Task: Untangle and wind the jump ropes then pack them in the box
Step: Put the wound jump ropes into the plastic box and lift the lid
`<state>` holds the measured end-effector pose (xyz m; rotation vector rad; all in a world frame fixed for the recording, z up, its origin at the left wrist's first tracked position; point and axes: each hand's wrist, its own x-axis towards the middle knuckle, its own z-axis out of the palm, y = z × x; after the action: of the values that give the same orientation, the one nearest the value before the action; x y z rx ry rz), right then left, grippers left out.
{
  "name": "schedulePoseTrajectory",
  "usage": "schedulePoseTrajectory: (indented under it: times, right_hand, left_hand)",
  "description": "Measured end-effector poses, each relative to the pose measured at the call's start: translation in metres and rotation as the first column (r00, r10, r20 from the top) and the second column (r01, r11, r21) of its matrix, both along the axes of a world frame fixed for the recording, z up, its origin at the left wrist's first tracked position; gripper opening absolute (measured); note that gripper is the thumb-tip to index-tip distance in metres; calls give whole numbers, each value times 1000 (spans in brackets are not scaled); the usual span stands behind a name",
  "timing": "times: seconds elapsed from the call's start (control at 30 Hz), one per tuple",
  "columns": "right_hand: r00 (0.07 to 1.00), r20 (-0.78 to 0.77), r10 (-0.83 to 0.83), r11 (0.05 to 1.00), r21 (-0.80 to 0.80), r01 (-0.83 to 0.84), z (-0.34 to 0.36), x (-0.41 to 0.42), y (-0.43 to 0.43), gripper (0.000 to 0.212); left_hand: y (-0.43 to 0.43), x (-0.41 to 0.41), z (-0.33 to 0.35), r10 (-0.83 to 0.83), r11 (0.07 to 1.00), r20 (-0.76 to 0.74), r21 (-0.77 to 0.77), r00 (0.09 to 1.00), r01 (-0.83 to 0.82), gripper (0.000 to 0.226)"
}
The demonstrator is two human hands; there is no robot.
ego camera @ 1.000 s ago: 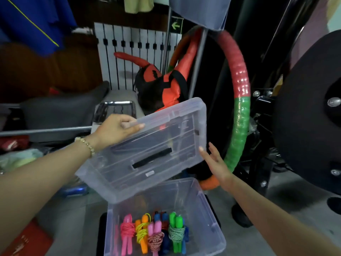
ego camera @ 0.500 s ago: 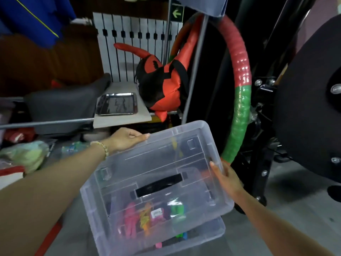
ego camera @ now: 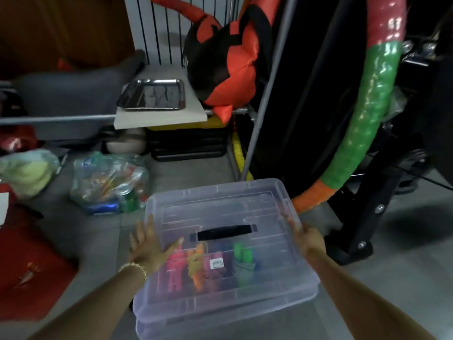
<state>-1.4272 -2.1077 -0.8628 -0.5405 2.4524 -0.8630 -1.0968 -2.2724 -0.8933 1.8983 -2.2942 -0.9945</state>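
Left hand [ego camera: 147, 246] lies flat with fingers spread on the left edge of the clear lid [ego camera: 220, 212], gripping nothing; right hand [ego camera: 306, 238] presses open against the lid's right edge. A second ago the lid was held tilted above the box [ego camera: 220, 322]; it now sits level on it. The wound jump ropes [ego camera: 203, 263] show through near the front edge, so packing appears complete bar seating the lid.

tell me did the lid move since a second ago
Yes. The lid came down from a tilted hold above the box to lie flat on it, left hand and right hand at its sides.
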Motion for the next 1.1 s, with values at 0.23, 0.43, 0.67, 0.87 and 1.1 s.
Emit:
schedulePoseTrajectory:
  times: [0.23, 0.43, 0.67, 0.87, 1.1]
  right_hand:
    - [997, -31, 64, 995, 82, -61, -34, -5, -8, 51]
    - [997, -6, 74, 997, 20, -74, -32, 9, 8, 41]
    - [991, 76, -109, 993, -39, 113, -35, 69, 60, 41]
    - [997, 38, -59, 998, -15, 60, -38, 79, 74, 70]
    - [966, 156, -207, 978, 31, 204, -44, 73, 94, 89]
  left_hand:
    - [13, 0, -9, 101, 989, -82, -99, 991, -109, 117]
    - [20, 9, -13, 89, 989, -37, -113, 995, -92, 119]
    - [-1, 26, -8, -23, 996, -1, -86, 1000, 23, 117]
    - [34, 42, -14, 4, 994, -25, -109, 1000, -6, 109]
    - [74, -2, -9, -308, 880, 124, -341, 943, 332, 93]
